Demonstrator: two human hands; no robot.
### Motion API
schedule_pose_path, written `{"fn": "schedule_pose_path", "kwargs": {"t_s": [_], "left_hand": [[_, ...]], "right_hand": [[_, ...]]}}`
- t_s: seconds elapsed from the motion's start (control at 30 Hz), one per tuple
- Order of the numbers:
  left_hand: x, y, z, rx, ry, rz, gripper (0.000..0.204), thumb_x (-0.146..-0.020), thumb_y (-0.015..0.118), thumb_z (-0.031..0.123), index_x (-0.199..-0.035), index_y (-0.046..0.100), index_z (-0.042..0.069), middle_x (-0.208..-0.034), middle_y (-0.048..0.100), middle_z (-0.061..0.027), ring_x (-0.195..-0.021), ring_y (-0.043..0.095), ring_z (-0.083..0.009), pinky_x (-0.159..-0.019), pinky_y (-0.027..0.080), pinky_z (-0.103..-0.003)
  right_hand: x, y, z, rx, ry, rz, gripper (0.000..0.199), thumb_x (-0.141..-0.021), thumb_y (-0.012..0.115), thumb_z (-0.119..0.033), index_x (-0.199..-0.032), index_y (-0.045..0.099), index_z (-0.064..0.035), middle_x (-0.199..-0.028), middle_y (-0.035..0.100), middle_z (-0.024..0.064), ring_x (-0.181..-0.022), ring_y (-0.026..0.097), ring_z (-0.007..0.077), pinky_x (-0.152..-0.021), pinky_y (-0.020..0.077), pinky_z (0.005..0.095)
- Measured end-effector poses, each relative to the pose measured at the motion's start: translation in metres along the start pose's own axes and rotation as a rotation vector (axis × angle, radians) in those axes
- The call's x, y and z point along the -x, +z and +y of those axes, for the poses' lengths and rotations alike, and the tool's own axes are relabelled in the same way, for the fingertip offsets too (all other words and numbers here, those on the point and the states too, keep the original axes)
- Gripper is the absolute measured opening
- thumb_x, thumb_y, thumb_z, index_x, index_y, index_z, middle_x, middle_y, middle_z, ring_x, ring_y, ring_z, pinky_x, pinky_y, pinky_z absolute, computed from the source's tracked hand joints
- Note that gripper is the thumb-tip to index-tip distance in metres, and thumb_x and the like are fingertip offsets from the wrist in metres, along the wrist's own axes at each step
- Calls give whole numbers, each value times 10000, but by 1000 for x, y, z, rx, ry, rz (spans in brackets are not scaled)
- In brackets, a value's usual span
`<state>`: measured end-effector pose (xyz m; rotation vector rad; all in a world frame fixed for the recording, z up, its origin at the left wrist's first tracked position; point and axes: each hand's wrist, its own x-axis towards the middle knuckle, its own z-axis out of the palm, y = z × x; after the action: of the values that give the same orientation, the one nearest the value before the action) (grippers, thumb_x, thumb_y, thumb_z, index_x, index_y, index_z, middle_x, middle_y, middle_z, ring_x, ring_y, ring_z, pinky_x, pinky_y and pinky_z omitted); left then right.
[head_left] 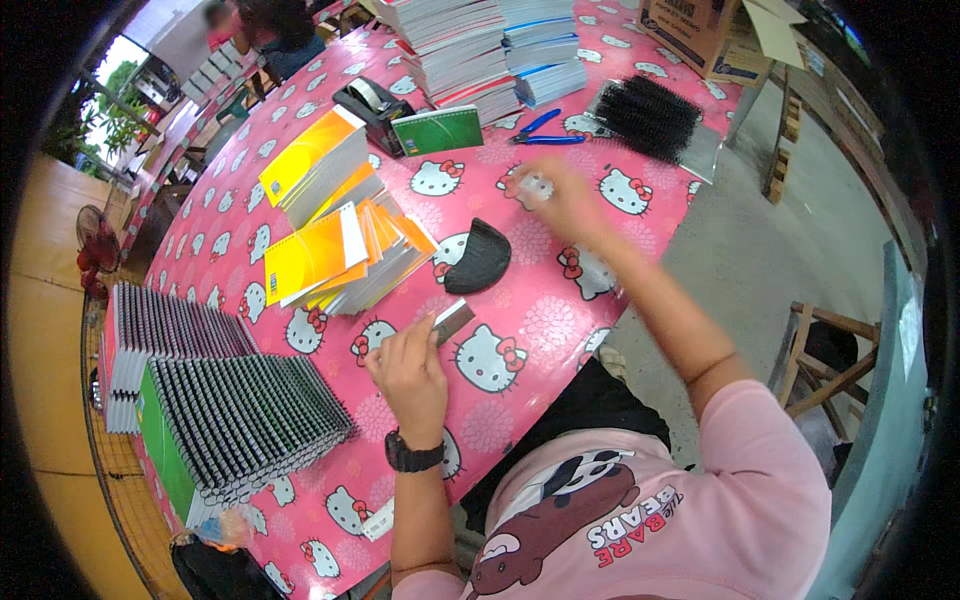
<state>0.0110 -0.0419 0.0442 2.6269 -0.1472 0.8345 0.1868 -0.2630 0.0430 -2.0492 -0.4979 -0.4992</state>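
Note:
My left hand is closed on a small notepad, of which a dark grey-green face and a white edge stick out past the fingers. Further up the table my right hand is blurred by motion, so its fingers and anything in them cannot be made out. Just beyond it lie blue-handled pliers. A black half-round pouch rests between the hands. Fanned yellow and orange notepads sit left of it, and a green spiral notepad stands against a black tape dispenser.
Spiral-bound notebooks are stacked at the left. Tall piles of paper pads stand at the back. Black binding coils lie on clear plastic near the right edge, below a cardboard box. A wooden stool stands on the floor.

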Motion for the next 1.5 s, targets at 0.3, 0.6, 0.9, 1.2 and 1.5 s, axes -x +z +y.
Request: {"fn": "schedule_pose_path", "kwargs": {"t_s": [0.3,0.6,0.9,1.2,1.5], "left_hand": [[0,0,-4,57,-21,18,241,-772,643,72,-1011,650,95,-901,621,-32,-838,540,-188,-797,328,-345],[3,-4,-1,93,-42,-22,226,-788,629,48,-1011,639,83,-908,616,-50,-872,541,-213,-839,332,-342],[0,-19,-5,159,-38,-86,197,-775,639,74,-971,652,76,-872,614,-66,-862,541,-211,-828,331,-346],[3,-11,-8,189,-20,46,167,-719,702,132,-884,685,114,-804,572,-10,-782,512,-186,-752,313,-336],[1,-11,-7,148,-18,6,159,-744,691,145,-900,686,113,-811,566,-22,-816,508,-190,-799,311,-349]], "right_hand": [[-73,-145,150,1045,304,-121,636,-658,745,-282,-1222,499,-124,-1145,527,116,-1141,466,291,-891,425,481],[13,-80,102,937,-20,-64,347,-699,687,-141,-1025,581,-90,-969,545,97,-946,522,276,-759,455,393],[-1,-79,67,629,121,-172,237,-783,641,-256,-861,631,-32,-814,643,178,-773,618,368,-703,482,463],[-14,-90,44,341,-54,-118,360,-850,514,-98,-1196,487,0,-1108,555,202,-1006,547,354,-853,441,404],[20,-14,32,610,-105,-230,288,-884,537,-186,-1140,522,-56,-930,514,151,-897,543,352,-744,455,407]]}}
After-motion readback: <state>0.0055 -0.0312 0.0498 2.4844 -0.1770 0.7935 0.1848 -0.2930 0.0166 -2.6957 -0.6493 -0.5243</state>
